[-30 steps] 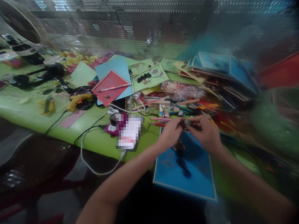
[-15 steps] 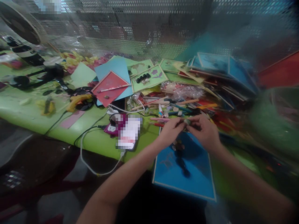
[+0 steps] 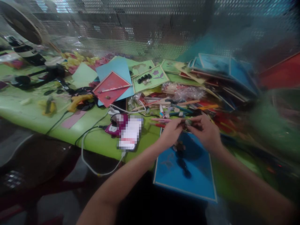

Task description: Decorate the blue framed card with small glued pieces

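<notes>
Above the far edge of a blue board (image 3: pixel 187 187) with a pale border, my left hand (image 3: pixel 174 130) and my right hand (image 3: pixel 205 130) are close together. A small greenish stone (image 3: pixel 188 122) sits between their fingertips, pinched by my right hand. The fingers of my left hand are pressed together beside it; what they hold, if anything, is too small to name. On the board lie dark stones (image 3: pixel 184 168) in a row, with brownish stones (image 3: pixel 179 146) at their far end.
Left of the board are a phone (image 3: pixel 131 132) on a white cable and a purple device (image 3: pixel 114 126). Beyond lie pens (image 3: pixel 161 120), a red board (image 3: pixel 112 89), a green board (image 3: pixel 150 78) and stacked blue boards (image 3: pixel 214 64). A yellow glue gun (image 3: pixel 79 101) rests farther left.
The greenish stone has shifted or turned slightly between the fingertips. Both hands stay in nearly the same place above the blue board.
</notes>
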Tool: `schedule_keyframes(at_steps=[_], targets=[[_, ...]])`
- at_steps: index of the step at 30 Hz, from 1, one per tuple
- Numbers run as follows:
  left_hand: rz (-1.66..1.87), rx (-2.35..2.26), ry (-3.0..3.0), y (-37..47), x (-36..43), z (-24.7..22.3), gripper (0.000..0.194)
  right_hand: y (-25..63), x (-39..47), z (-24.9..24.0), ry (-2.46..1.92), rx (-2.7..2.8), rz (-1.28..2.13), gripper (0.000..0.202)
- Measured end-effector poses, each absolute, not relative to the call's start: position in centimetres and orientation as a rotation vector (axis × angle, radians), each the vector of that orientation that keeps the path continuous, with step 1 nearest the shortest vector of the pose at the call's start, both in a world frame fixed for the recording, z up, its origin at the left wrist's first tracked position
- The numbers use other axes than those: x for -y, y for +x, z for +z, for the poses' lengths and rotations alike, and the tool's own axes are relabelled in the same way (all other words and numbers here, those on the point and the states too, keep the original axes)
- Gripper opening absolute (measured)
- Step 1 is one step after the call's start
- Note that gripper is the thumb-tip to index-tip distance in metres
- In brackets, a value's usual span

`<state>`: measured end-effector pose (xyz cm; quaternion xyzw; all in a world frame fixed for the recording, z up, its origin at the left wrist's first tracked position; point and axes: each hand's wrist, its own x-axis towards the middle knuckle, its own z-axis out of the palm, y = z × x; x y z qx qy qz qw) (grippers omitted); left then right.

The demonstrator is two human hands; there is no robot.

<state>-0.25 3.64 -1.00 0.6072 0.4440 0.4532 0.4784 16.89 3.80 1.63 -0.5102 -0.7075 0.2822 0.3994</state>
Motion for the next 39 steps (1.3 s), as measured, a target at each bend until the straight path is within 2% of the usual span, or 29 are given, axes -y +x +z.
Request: schedule_keyframes(at_steps=[11,17,23,30,39], targets=[[1.092,-1.114,1.684,-0.54,-3.9,-0.98,0.022,16.79,-4.23,1.4,-1.231,1.701,0.868,0.026],[1.098,-1.172,1.786,-0.54,-3.7,-1.17,0.027,16.74,-3.98,1.68,-1.267,1.722,0.833,0.019],[1.129,-1.156,1.729,-0.61,-3.87,-1.16,0.027,16.73,-3.81,1.65,-1.291,1.713,0.866,0.022],[1.147,-1.044,1.359,-0.36,-3.87,-1.02,0.023,16.51,-4.24,1.84,-1.216,1.589,0.99,0.032],[1.105,-1.144,1.599,-0.77,-3.67,-0.42,0.012,16.89,-4.21,1.0,-1.246,1.637,0.983,0.028]])
